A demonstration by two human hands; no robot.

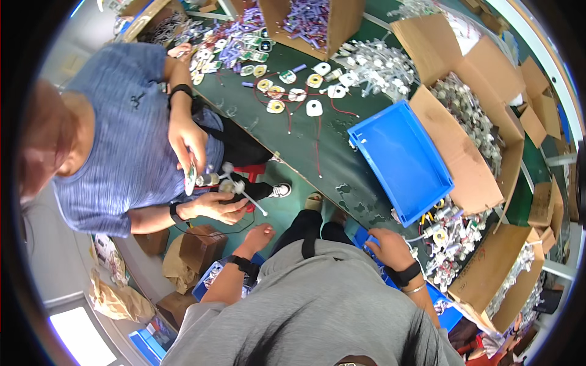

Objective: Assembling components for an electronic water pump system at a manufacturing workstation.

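My left hand (261, 236) hangs in front of my body over the floor, its fingers curled in with nothing visible in them. At the table's near edge is my right hand (390, 247), fingers apart and holding nothing that I can see. Beside that hand lies a pile of small motor assemblies with white plastic parts (448, 244). A blue plastic tray (400, 158) rests farther along the table with a bare bottom. To my left, a co-worker's hands hold a white part with a green circuit board (191, 177) and a motor assembly with white rods (229, 184).
White housings with red wires (296, 94) lie scattered on the dark green table (268, 125). Cardboard boxes (470, 165) of parts stand at right, another box (345, 27) of purple pieces at the back. Blue bins (207, 283) and a brown carton (204, 247) stand low on the left.
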